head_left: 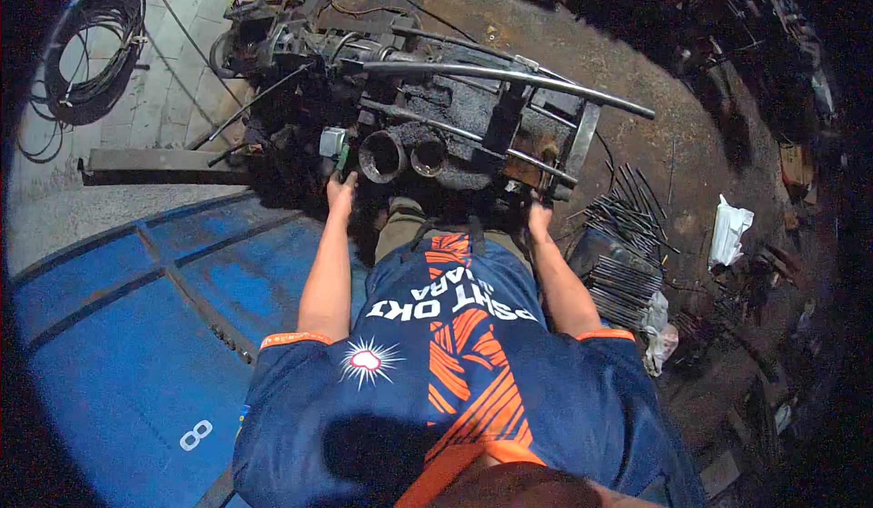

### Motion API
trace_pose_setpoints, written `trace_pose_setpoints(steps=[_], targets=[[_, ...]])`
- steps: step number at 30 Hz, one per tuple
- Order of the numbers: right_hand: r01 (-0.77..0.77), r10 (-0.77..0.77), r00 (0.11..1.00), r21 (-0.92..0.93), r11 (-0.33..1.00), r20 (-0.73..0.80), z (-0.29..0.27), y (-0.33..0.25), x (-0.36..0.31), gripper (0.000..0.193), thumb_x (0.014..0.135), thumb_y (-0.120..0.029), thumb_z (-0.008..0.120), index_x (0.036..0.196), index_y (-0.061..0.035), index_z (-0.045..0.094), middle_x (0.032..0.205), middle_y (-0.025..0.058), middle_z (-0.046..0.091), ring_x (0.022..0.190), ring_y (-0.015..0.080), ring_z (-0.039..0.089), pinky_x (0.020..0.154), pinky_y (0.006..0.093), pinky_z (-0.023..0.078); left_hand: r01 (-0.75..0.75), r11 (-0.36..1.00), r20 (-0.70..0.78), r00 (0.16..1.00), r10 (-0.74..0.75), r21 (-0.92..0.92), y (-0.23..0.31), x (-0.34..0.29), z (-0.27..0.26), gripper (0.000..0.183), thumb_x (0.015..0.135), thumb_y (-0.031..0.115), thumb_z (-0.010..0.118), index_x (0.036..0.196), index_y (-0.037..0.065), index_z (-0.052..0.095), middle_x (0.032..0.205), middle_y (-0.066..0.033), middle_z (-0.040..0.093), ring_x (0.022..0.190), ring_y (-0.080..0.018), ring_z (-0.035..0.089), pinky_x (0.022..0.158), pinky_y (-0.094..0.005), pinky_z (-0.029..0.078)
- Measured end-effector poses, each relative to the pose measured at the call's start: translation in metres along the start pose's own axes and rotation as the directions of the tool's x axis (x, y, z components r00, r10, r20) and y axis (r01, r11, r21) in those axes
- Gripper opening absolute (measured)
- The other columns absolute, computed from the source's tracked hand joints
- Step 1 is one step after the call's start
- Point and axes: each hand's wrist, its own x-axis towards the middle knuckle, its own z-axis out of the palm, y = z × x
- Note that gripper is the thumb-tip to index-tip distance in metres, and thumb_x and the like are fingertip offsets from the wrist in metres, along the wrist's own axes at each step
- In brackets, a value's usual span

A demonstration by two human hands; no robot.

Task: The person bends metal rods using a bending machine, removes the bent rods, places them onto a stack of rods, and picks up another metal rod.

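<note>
Your left hand (340,194) is at the near left side of the machine (446,108), just below a small pale box (333,141) and its green part (343,158). The fingers reach up to this green part, but I cannot tell if they are closed around it or only touch it. Your right hand (539,212) is at the near right end of the same machine. Its fingers go into dark parts there, so I cannot tell if they grasp something or are loose.

The machine lies in front of both hands and fills the space between them. Just to the right of your left hand are two round cups (381,157), side by side, with their mouths visible. Beyond both hands, a long shiny bar (509,79) crosses the machine, and its free end passes to the right of your right hand.

To the right of your right hand lie many dark rods (627,208), and farther out is a white bag (730,233). Well to the left of your left hand is a black coil (95,49); nearer to you on that side is a blue sheet (100,344) with one white printed figure. Below and between your hands, your dark blue shirt (564,390) carries bold white lettering, which appears upside down, and a white starburst badge (366,361).
</note>
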Motion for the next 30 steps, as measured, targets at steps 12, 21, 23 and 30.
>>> trace_pose_setpoints(steps=[12,21,23,30], targets=[[0.323,-0.153,0.814,-0.217,0.921,0.561,-0.012,-0.191,-0.101,0.023,0.086,-0.018,0.053,0.093,0.0035,0.058,0.08,0.0234,0.059,0.074,0.0332,0.059,0.067,0.0386,0.045,0.082,0.976,-0.054,0.994,-0.094,-0.203,-0.02,0.003,-0.001,0.031,0.082,0.015,0.064,0.104,-0.002,0.052,0.065,-0.0004,0.053,0.047,-0.0062,0.042,0.042,-0.0231,0.031],[0.632,-0.521,0.717,-0.114,0.767,0.463,0.124,-0.287,-0.038,0.028,0.082,-0.02,0.051,0.088,0.0065,0.057,0.078,0.0281,0.059,0.074,0.0447,0.058,0.068,0.0504,0.045,0.059,0.985,-0.004,0.998,-0.061,-0.16,-0.002,-0.004,-0.005,0.032,0.081,0.015,0.064,0.105,-0.005,0.054,0.069,-0.0011,0.055,0.054,-0.0072,0.045,0.046,-0.0242,0.034],[0.542,-0.345,0.769,-0.264,0.798,0.538,0.136,-0.295,-0.032,0.03,0.079,-0.022,0.051,0.082,0.007,0.058,0.083,0.0302,0.059,0.079,0.0454,0.058,0.073,0.0498,0.046,-0.026,0.986,-0.062,0.998,0.016,-0.162,-0.011,-0.002,-0.006,0.032,0.081,0.014,0.064,0.106,-0.004,0.054,0.069,-0.0008,0.055,0.055,-0.007,0.045,0.047,-0.0248,0.034],[0.476,-0.248,0.8,-0.327,0.816,0.546,0.137,-0.332,-0.047,0.029,0.079,-0.019,0.05,0.081,0.008,0.06,0.084,0.0321,0.058,0.085,0.0456,0.057,0.076,0.0499,0.045,0.029,0.993,-0.017,0.999,-0.031,-0.114,-0.013,-0.003,-0.007,0.028,0.082,0.014,0.063,0.103,-0.002,0.054,0.068,0.0005,0.052,0.051,-0.0067,0.043,0.044,-0.0248,0.033]])
